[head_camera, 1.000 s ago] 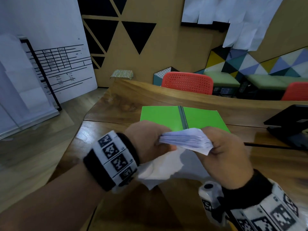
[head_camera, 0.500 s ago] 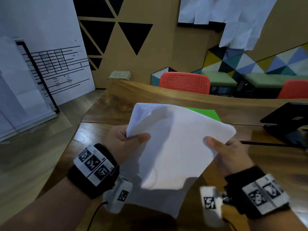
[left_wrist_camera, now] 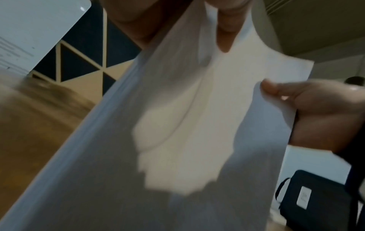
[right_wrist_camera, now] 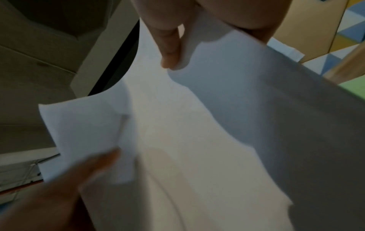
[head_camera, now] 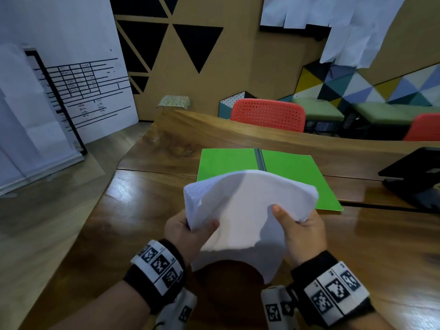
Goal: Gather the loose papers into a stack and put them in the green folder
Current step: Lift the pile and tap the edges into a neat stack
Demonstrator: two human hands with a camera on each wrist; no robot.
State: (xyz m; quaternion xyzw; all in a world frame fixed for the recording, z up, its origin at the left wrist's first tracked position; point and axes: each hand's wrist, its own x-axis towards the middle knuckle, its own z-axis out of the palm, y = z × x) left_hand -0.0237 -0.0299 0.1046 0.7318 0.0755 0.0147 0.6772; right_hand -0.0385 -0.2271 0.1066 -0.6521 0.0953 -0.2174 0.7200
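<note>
White, limp sheets forming the stack of loose papers point(head_camera: 247, 210) are bowing upward above the wooden bench point(head_camera: 142, 222), just short of the open green folder point(head_camera: 228, 163), the left hand point(head_camera: 188, 231) and right hand point(head_camera: 302, 232) pinching opposite side edges, likely light, floppy and prone to fanning.

Bare tabletop point(head_camera: 142, 222) around open folder point(head_camera: 228, 163)

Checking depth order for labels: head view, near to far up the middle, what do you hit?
Left hand and right hand at about the same depth, each gripping the paper stack → green folder lying open on the table → red chair → wall with black triangles.
</note>
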